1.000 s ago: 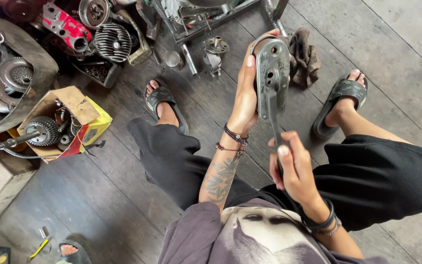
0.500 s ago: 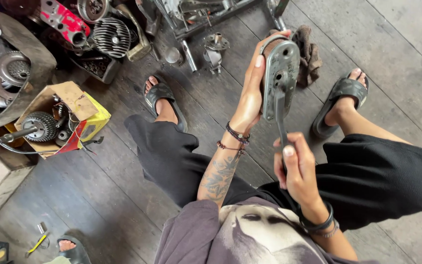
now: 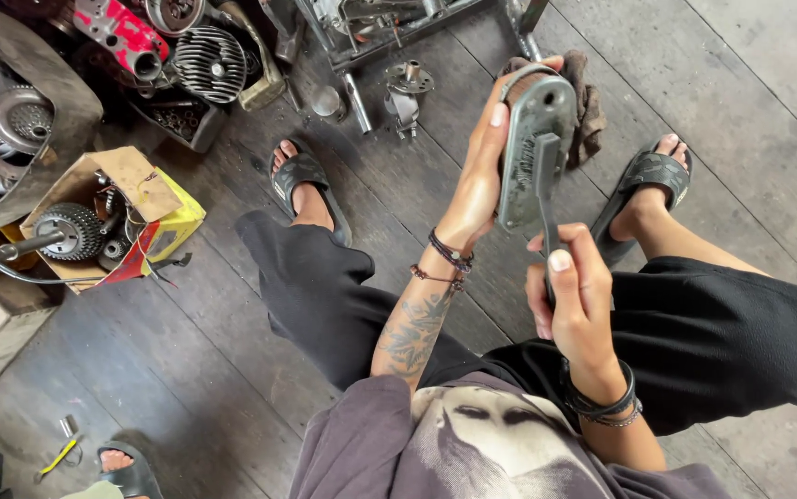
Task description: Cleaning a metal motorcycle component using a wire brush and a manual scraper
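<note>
left hand [image 3: 481,176] grips metal cover [image 3: 535,152], right hand [image 3: 576,291] grips tool [image 3: 546,199]; dark plank floor [image 3: 186,370].

Dull grey cast-metal cover [image 3: 535,152]; worn matt wood floor [image 3: 186,370]; cardboard box [image 3: 130,185].

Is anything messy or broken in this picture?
Yes. The cardboard box at the left is torn open, with a gear wheel and other parts poking out. More engine parts lie loose on the floor above it.
</note>
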